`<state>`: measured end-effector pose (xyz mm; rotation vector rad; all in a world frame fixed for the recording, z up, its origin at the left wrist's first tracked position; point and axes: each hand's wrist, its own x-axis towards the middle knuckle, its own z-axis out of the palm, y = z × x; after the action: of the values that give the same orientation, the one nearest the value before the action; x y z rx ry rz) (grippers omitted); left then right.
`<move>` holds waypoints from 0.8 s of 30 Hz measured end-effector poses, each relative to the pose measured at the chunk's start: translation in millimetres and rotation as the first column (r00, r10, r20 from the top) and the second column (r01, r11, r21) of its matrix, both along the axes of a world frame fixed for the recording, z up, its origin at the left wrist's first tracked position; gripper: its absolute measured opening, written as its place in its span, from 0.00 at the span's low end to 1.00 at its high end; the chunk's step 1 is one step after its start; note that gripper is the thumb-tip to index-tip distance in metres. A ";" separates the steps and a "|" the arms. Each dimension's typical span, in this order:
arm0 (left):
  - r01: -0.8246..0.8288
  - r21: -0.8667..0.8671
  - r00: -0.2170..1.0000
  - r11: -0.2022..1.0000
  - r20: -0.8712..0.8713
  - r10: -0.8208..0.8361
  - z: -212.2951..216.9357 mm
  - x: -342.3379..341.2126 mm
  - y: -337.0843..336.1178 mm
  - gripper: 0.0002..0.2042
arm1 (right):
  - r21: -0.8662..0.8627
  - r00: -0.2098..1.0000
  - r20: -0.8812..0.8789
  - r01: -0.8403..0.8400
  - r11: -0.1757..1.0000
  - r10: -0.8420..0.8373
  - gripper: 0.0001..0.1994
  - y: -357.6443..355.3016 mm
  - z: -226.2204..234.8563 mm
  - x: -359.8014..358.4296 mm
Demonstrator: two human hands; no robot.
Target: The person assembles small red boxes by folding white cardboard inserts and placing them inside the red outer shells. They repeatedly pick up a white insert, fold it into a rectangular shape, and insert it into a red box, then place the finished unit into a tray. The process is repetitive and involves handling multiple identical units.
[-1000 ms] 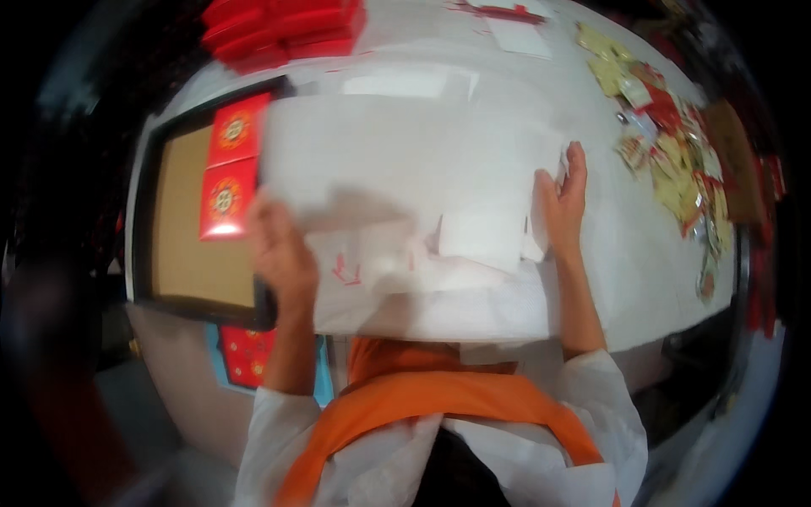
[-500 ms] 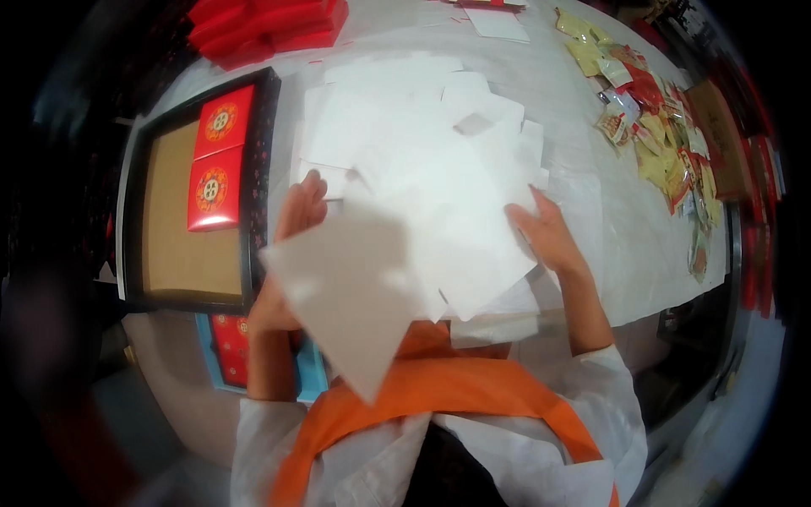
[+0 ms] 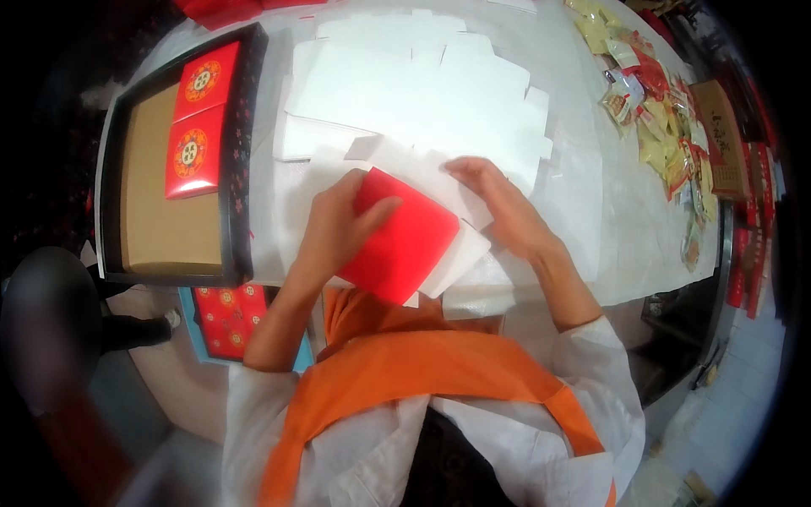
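Note:
My left hand [image 3: 334, 228] grips a partly folded cardboard box blank at its left side, thumb lying across the glossy red panel [image 3: 405, 237] and fingers out of sight behind it. White inner flaps [image 3: 460, 258] of the blank stick out at the lower right and behind the red panel. Just right of it is my right hand [image 3: 511, 211], fingers apart and slightly curved, the fingertips at the edge of a white flap. I cannot tell whether they touch it. Beyond both hands, a pile of flat white box blanks [image 3: 414, 93] covers the middle of the table.
On the left, a dark-rimmed tray [image 3: 241, 152] holds two red boxes [image 3: 196, 152]. Below the table edge sits a light blue tray [image 3: 194, 329] with red patterned contents. Snack packets [image 3: 663, 135] lie at the right, beside a brown carton [image 3: 718, 139]. A person's leg [image 3: 135, 332] shows at far left.
The blank in my left hand was a blurred pale sheet and now shows its red face, folded. Both hands have come closer together. The whole view has shifted slightly.

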<state>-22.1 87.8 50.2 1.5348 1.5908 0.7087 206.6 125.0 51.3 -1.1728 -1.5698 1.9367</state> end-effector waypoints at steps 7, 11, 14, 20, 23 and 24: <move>0.034 -0.206 0.973 0.978 0.230 0.015 -31.2 4.7 -42.8 0.17 | -0.539 0.979 -0.185 -0.029 0.842 -0.084 0.21 -9.2 -22.4 -2.4; 0.155 -0.365 0.910 0.918 0.414 0.011 -35.8 5.2 -70.1 0.22 | -0.431 0.942 -0.178 -0.334 0.838 0.283 0.26 2.5 -21.6 -2.8; 0.192 -0.379 0.894 0.905 0.448 -0.002 -27.8 3.7 -80.7 0.25 | -0.109 0.794 0.089 -0.593 0.798 0.602 0.29 7.7 -7.8 -22.8; 0.081 -0.462 0.827 0.883 0.525 0.199 -26.0 3.0 -95.2 0.26 | -0.326 0.806 -0.097 -0.580 0.747 0.583 0.28 -0.9 -14.4 -45.0; 0.064 -0.391 0.810 0.918 0.558 0.181 -25.3 1.6 -88.3 0.24 | -0.344 0.779 -0.209 -0.625 0.701 0.592 0.27 11.7 -2.1 -49.4; 0.070 -0.358 0.810 0.931 0.565 0.156 -26.0 1.7 -85.9 0.24 | -0.375 0.789 -0.234 -0.613 0.695 0.569 0.27 15.1 -0.3 -49.5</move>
<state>-20.4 1.9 24.2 0.8839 1.1937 0.7682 157.1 140.1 51.0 -0.7191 -1.6441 2.8427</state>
